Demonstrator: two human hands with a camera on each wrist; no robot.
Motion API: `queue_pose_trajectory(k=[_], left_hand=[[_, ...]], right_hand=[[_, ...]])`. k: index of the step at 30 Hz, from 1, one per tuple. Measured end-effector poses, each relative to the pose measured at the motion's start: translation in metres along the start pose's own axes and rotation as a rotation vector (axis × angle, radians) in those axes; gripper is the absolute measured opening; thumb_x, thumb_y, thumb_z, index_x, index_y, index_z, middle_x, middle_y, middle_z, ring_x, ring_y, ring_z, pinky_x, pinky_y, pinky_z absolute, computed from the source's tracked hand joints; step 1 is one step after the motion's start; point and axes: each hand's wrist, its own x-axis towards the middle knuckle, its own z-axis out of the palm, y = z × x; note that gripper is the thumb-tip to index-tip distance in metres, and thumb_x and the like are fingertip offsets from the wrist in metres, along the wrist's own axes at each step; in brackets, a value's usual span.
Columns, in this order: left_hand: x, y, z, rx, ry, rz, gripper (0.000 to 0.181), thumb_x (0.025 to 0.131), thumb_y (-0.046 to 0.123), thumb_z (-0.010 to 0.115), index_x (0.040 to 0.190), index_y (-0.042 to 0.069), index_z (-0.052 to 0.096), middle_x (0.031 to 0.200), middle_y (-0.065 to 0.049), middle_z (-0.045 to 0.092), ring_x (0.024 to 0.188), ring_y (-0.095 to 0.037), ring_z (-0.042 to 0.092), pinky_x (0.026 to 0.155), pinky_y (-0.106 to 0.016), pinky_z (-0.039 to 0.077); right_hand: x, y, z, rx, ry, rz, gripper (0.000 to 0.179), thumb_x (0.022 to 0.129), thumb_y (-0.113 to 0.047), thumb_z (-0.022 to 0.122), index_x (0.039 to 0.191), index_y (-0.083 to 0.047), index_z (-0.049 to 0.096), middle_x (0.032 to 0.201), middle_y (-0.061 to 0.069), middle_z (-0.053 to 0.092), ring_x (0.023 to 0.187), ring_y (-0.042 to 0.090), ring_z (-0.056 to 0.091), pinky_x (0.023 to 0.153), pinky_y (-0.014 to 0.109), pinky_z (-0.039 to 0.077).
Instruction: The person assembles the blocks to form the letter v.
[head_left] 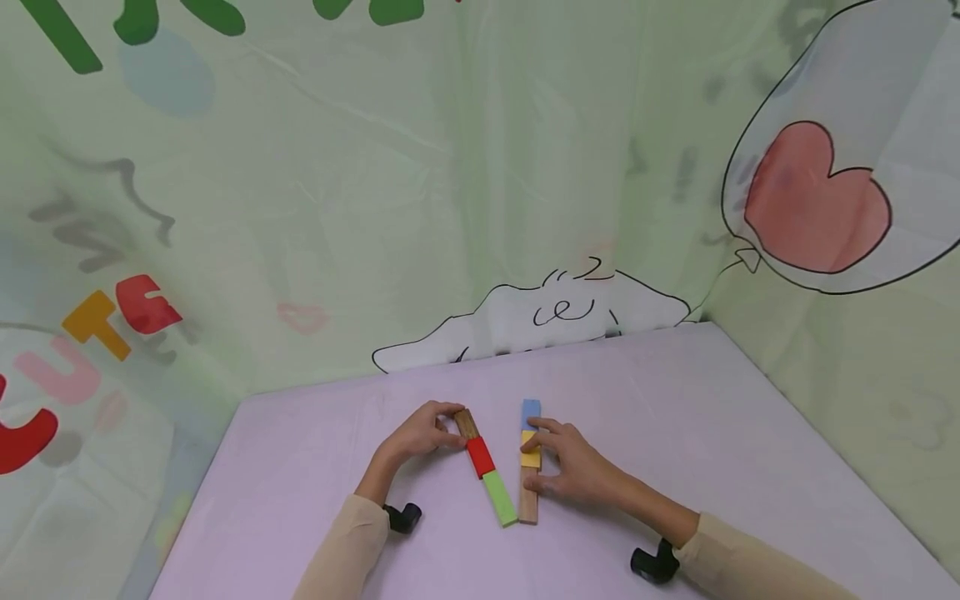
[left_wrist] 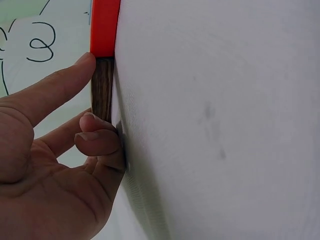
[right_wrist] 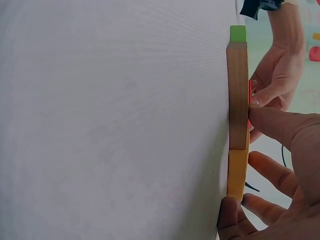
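Observation:
Two rows of blocks lie flat on the table, nearly meeting at their near ends. The left row has a dark brown wooden block (head_left: 467,424), a red block (head_left: 481,457) and a green block (head_left: 500,500). My left hand (head_left: 422,432) pinches the dark brown block, thumb by its joint with the red one and fingers curled at its far end. In the right row are a blue block (head_left: 531,411), a yellow block (head_left: 532,459) and a light brown wooden block (head_left: 528,507). My right hand (head_left: 576,468) rests its thumb on the light brown block and spreads loosely bent fingers along the row.
A pale lilac cloth covers the table (head_left: 637,400). Behind it hangs a printed curtain (head_left: 360,208), with a second curtain side at the right. Black wrist cameras, one at the left cuff (head_left: 405,518) and one at the right cuff (head_left: 655,563), stick out over the table.

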Motion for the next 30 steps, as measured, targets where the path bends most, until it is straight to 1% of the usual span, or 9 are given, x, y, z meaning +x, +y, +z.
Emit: queue_pose_trajectory(k=[8,14,19,25,30], left_hand=[[-0.0009,-0.0012,0.0005,-0.001,0.006,0.005,0.060,0.086,0.007,0.084,0.143,0.003,0.064,0.131,-0.017,0.062,0.069,-0.012,0.045,0.063,-0.024,0.039],[-0.0015,-0.0027,0.0003,-0.010,0.007,0.002,0.060,0.087,0.009,0.084,0.144,0.006,0.065,0.130,-0.016,0.062,0.069,-0.012,0.046,0.063,-0.024,0.040],[-0.0002,-0.0038,-0.0013,-0.014,0.000,0.032,0.062,0.087,0.008,0.084,0.146,0.007,0.063,0.132,-0.017,0.063,0.068,-0.011,0.044,0.063,-0.023,0.039],[-0.0003,-0.0024,-0.0014,-0.021,-0.016,0.050,0.062,0.088,0.006,0.083,0.146,0.005,0.062,0.133,-0.020,0.062,0.066,-0.013,0.043,0.062,-0.023,0.038],[-0.0001,-0.0016,0.0005,0.002,-0.010,0.050,0.062,0.089,0.006,0.082,0.147,0.004,0.061,0.133,-0.019,0.061,0.072,-0.014,0.045,0.063,-0.023,0.039]], right_hand=[[-0.0002,0.0012,0.0024,0.004,0.007,0.008,0.038,0.087,-0.034,0.087,0.118,-0.018,0.074,0.161,0.017,0.050,0.145,0.046,0.047,0.113,0.063,0.048],[-0.0009,-0.0003,0.0017,0.002,0.006,0.008,0.038,0.087,-0.034,0.087,0.118,-0.017,0.074,0.161,0.017,0.050,0.145,0.046,0.047,0.113,0.064,0.048],[-0.0002,-0.0007,0.0004,-0.001,0.005,0.011,0.038,0.087,-0.035,0.087,0.118,-0.018,0.074,0.161,0.017,0.050,0.146,0.046,0.046,0.113,0.064,0.048],[0.0001,-0.0009,0.0005,-0.006,0.006,0.010,0.039,0.087,-0.035,0.087,0.118,-0.017,0.074,0.161,0.017,0.050,0.145,0.046,0.047,0.113,0.063,0.048],[0.0004,-0.0014,0.0013,-0.002,0.005,0.017,0.038,0.086,-0.034,0.087,0.118,-0.017,0.074,0.161,0.017,0.050,0.146,0.046,0.046,0.114,0.064,0.047]])
